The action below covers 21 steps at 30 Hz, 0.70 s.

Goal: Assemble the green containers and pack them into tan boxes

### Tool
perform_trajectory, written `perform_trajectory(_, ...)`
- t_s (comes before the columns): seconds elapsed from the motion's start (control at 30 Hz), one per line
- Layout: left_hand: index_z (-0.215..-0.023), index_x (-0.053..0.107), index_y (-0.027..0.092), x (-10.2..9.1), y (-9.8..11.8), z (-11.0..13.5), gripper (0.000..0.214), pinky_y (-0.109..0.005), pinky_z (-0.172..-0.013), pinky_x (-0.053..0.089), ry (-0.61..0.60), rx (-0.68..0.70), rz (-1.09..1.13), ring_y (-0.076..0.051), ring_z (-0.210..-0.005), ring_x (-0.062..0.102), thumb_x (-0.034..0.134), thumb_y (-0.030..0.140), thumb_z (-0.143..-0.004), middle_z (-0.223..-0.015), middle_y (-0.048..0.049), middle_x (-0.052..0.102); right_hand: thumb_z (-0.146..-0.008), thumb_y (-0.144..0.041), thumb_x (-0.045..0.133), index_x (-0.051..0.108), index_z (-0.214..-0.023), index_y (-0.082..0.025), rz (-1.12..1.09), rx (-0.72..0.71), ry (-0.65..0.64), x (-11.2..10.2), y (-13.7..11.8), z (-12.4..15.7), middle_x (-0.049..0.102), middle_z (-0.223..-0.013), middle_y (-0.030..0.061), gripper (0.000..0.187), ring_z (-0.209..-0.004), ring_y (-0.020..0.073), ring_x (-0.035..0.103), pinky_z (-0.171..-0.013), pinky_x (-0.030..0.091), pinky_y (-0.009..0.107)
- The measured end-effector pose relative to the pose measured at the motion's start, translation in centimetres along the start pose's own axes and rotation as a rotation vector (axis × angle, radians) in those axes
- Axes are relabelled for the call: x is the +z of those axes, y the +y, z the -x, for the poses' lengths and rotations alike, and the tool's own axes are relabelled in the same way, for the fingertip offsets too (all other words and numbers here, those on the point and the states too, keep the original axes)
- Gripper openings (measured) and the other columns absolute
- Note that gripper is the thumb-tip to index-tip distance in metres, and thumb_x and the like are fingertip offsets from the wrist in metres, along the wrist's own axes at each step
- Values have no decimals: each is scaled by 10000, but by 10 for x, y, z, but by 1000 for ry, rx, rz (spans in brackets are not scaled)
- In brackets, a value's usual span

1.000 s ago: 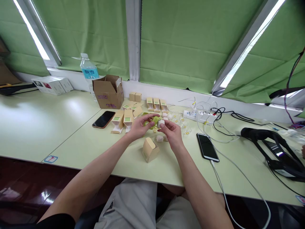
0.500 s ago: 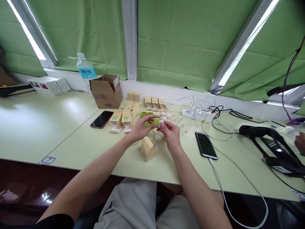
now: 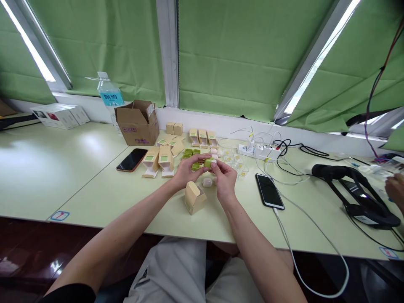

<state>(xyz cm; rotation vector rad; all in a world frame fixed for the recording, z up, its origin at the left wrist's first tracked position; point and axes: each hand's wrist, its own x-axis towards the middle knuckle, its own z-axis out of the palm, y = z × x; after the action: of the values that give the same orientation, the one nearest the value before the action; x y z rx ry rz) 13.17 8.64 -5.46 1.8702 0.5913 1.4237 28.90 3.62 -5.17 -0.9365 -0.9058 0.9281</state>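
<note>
Between my two hands is a small green cup-like piece (image 3: 208,163), with a bit of a pale piece showing at its right end. My left hand (image 3: 187,170) pinches it from the left, and my right hand (image 3: 225,176) grips it from the right. Just below my hands a small cream carton (image 3: 195,198) stands on the table. Near my right fingers lies a whitish block (image 3: 207,182). Behind my left hand several green pieces (image 3: 188,153) are grouped, and clear plastic pieces (image 3: 233,158) lie beyond my right hand.
Open cream cartons (image 3: 165,159) lie to the left beside a black phone (image 3: 131,160). A brown cardboard box (image 3: 137,126) and a water bottle (image 3: 110,94) stand behind. On the right are a charging phone (image 3: 269,190), a power strip (image 3: 261,151), a black headset (image 3: 356,193) and another person's hand (image 3: 395,189).
The pale piece shows less beyond the green one; my hands have pressed closer together around them. The view has shifted slightly, and the other person's hand shows more at the right.
</note>
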Motion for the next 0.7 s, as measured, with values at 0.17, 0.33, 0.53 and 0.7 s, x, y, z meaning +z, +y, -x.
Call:
perform_trajectory(0.17,-1217,834,253,3,0,0,383,-479,-1147,570,15,-14,90,-322,-1325,729,922,375,-865,-1336,-122,814,-744,-498,911,901,-1019,-215,-6,-52,2,0,-1,2,815,-972,51,395,-911,246,712,-741,603,366)
perform_trajectory(0.33,-1207,812,222,1,3,0,386,-483,-1162,573,1,-27,172,-317,-1326,739,921,395,-880,-1353,-143,805,-762,-467,920,910,-991,-248,39,-111,-13,-1,-2,1,770,-913,21,316,-950,225,692,-845,598,373)
perform_trajectory(0.53,-1210,808,212,-7,10,0,400,-504,-1181,588,-23,-50,328,-333,-1364,733,950,345,-860,-1414,-161,783,-729,-518,974,898,-1039,-242,-8,-108,-115,-1,-7,2,816,-1065,48,422,-990,244,742,-895,663,412)
perform_trajectory(0.7,-1229,819,222,-11,16,-1,429,-511,-1177,596,-47,-67,384,-361,-1413,708,958,375,-853,-1443,-167,774,-853,-629,872,882,-1065,-266,-80,-131,-204,-5,-10,3,811,-1201,72,421,-1100,277,767,-947,690,475)
